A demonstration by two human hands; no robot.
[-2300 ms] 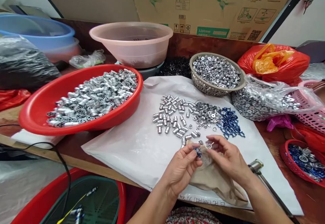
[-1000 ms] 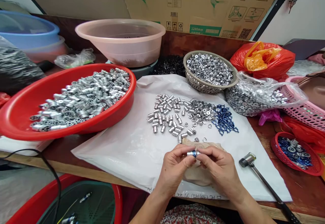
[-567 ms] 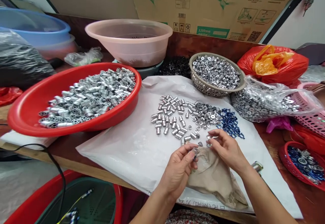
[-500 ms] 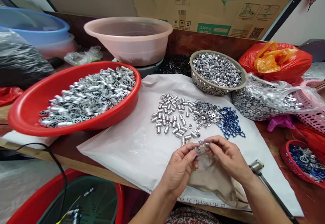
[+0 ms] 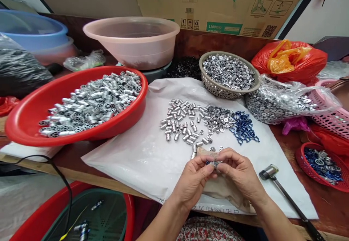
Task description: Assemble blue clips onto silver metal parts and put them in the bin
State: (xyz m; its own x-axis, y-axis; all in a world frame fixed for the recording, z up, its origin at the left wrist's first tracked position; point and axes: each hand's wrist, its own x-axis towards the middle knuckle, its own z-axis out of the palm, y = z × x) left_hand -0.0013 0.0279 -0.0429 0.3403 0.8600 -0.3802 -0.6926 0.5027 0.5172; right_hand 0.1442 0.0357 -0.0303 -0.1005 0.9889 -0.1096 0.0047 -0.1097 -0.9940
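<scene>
My left hand (image 5: 194, 175) and my right hand (image 5: 240, 172) meet over a tan cloth (image 5: 222, 190). Both pinch a small silver metal fitting (image 5: 214, 164) between thumb and fingertips; a bit of blue shows at its left side. Fingers cover most of it. Just beyond them lie loose silver cylinders (image 5: 177, 124), small metal discs (image 5: 222, 119) and blue rings (image 5: 244, 128) on a white sheet (image 5: 131, 161). Right of my right hand rests a hammer (image 5: 283, 188) with a metal head and black handle.
On the left stands a red basin (image 5: 24, 124) full of silver cylinders. A grey-green basket (image 5: 229, 92) of metal parts is at the back, beside a clear bag (image 5: 272, 110). A red basket (image 5: 302, 161) sits far right. Below the table edge is another red tub (image 5: 128, 204).
My right hand has moved left to join the left, bringing its small metal piece onto the fitting. The whole view has shifted slightly, and more of the hammer shows.
</scene>
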